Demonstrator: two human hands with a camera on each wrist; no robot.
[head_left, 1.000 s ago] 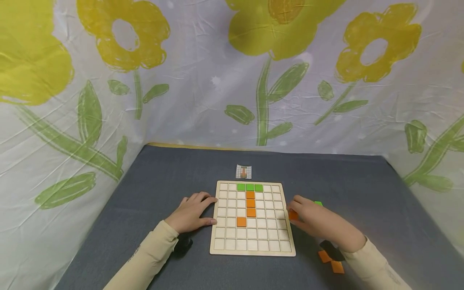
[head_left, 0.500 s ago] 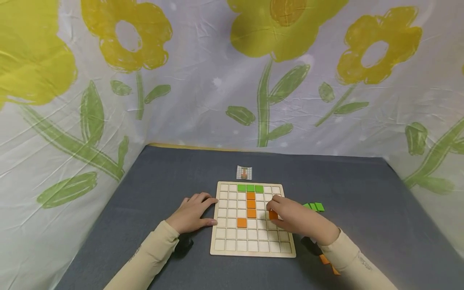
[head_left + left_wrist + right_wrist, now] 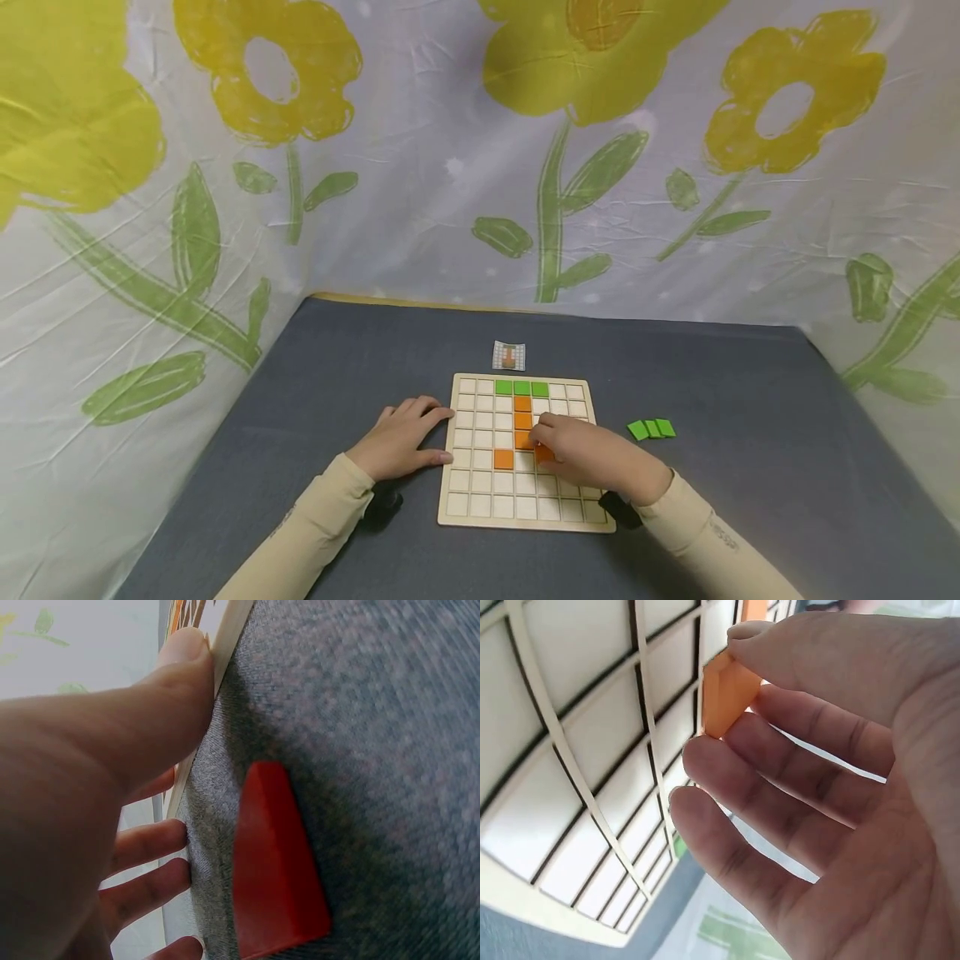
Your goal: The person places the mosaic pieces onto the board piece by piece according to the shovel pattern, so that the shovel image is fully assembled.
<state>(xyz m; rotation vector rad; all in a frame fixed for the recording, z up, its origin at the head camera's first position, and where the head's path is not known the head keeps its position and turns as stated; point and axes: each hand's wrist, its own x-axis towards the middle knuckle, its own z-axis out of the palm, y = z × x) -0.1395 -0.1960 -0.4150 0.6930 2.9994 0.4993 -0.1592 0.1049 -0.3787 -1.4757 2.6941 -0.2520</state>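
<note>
A light wooden grid board (image 3: pixel 527 527) holds three green tiles (image 3: pixel 522 387) in its top row, an orange column (image 3: pixel 522 421) beneath the middle one, and a separate orange tile (image 3: pixel 503 459) lower left. My left hand (image 3: pixel 401 442) touches the board's left edge with thumb and fingers apart. Over the board, right of the column, my right hand (image 3: pixel 600 454) pinches an orange tile (image 3: pixel 543 453). In the right wrist view that tile (image 3: pixel 727 694) is between thumb and fingers, tilted against the grid (image 3: pixel 592 810).
Several loose green tiles (image 3: pixel 652 429) lie on the dark cloth right of the board. A small printed card (image 3: pixel 509 356) rests behind it. The left wrist view shows a red wedge-like object (image 3: pixel 274 862) near the left hand.
My right hand has moved left from beside the board to over its middle, carrying the orange tile. The left hand stays at the board's edge.
</note>
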